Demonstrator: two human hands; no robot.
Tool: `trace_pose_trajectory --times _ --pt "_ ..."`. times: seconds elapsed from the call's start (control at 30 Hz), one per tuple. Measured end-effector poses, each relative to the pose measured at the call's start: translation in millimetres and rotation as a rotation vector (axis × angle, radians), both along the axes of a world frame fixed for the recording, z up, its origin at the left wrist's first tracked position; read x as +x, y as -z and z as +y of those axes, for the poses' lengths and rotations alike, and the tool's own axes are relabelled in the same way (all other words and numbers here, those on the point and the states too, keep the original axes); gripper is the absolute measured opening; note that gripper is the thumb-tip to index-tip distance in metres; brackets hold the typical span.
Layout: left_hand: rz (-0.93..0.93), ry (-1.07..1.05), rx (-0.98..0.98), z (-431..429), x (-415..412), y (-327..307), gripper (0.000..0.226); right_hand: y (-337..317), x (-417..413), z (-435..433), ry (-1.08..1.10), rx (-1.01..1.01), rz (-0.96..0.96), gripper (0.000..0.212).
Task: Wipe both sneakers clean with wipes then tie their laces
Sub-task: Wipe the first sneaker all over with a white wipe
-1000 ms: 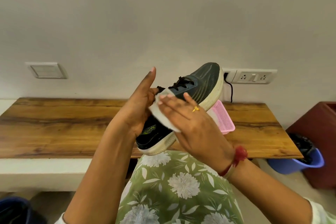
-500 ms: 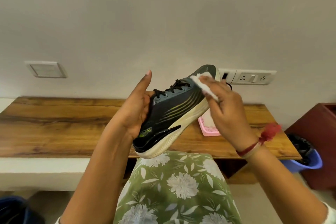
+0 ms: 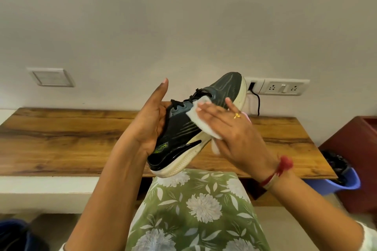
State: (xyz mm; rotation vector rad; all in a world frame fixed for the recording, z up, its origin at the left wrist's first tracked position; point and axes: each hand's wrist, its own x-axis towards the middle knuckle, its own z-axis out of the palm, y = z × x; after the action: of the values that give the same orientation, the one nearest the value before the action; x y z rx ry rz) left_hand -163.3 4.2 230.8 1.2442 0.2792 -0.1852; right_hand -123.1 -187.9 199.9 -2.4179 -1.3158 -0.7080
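Observation:
A black sneaker (image 3: pixel 183 134) with a cream sole and black laces is held up in the air above my lap, toe pointing up and to the right. My left hand (image 3: pixel 150 120) grips it at the heel and collar, thumb raised. My right hand (image 3: pixel 230 128) presses a white wipe (image 3: pixel 201 117) flat against the sneaker's side, near the laces and midfoot. The second sneaker is not in view. A pink tray (image 3: pixel 247 117) on the table is almost wholly hidden behind my right hand.
A long wooden table (image 3: pixel 61 140) runs along the white wall. A socket strip (image 3: pixel 283 87) with a black cable is on the wall at right. A blue bin (image 3: pixel 344 179) with a dark liner and a dark red cabinet (image 3: pixel 359 149) stand at right. My green floral lap (image 3: pixel 193 210) is below.
My right hand with the wipe went from the sneaker's side up to the toe, then came back down to the midfoot. My left hand kept holding the sneaker and tilted it slightly.

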Motion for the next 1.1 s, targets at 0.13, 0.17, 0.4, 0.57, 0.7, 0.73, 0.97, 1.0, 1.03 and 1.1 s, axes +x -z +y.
trace_pose_trajectory --times 0.13,0.17,0.4,0.57,0.7,0.73,0.97,1.0,1.03,1.1 --pt "-0.006 -0.004 0.007 -3 -1 -1 0.075 1 0 -1 0.039 0.064 0.016 0.046" --pt "-0.006 -0.008 0.01 -2 0 -1 0.074 5 -7 2 -0.012 0.028 -0.011 0.045" --pt "-0.017 0.011 -0.053 0 -3 -5 0.078 -3 -1 -8 0.101 0.057 -0.06 0.044" --pt "-0.02 -0.001 -0.035 -2 -4 -6 0.072 -1 -8 -4 -0.006 -0.039 -0.103 0.045" --pt "-0.039 -0.006 -0.04 -3 -5 -8 0.071 -3 -9 0 0.054 -0.01 -0.093 0.046" --pt "-0.036 -0.01 -0.04 -2 -5 -8 0.07 0 -15 3 -0.007 -0.046 -0.098 0.046" --pt "-0.02 -0.053 -0.032 -2 -5 -6 0.074 2 -5 -2 0.05 0.02 0.022 0.048" --pt "-0.014 -0.055 -0.022 -3 -4 -6 0.073 5 -10 1 -0.021 0.024 0.062 0.047" --pt "-0.005 -0.056 -0.006 -3 -4 -7 0.072 6 -15 3 -0.108 0.068 0.166 0.047" --pt "0.012 -0.055 0.007 -2 -5 -7 0.074 -6 -20 3 -0.19 0.327 0.511 0.042"
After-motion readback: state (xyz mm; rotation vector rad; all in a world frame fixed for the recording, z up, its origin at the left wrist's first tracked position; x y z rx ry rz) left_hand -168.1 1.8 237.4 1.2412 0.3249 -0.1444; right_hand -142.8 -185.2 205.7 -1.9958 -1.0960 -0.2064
